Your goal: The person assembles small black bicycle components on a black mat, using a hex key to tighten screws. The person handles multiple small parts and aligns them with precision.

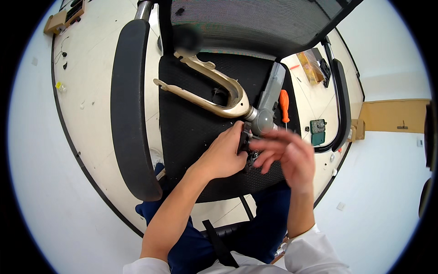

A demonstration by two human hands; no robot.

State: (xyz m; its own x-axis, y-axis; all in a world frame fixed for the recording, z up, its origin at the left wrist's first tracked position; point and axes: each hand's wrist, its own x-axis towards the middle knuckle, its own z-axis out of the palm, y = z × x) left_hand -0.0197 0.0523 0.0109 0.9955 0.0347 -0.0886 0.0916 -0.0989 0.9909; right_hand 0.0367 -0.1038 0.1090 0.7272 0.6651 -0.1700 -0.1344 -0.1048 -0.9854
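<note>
My left hand [226, 151] is closed around a small black mechanical part [245, 140] with metal bits on its right side, above the seat of an office chair. My right hand [294, 160] hovers just right of that part, fingers apart and blurred by motion; whether the fingertips touch it is unclear. Beyond my hands, a gold-coloured metal fork [235, 98] lies on the black seat [182, 132], prongs toward the upper left. A grey metal piece [273, 84] with a rounded end lies beside the fork's stem. An orange-handled screwdriver [284, 105] rests to its right.
Padded armrests flank the seat, one on the left [130, 109] and one on the right [341, 105]. The mesh backrest [251, 23] rises at the far side. On the floor to the right are a green case [318, 138] and cardboard boxes [358, 130]. Another box [55, 23] stands far left.
</note>
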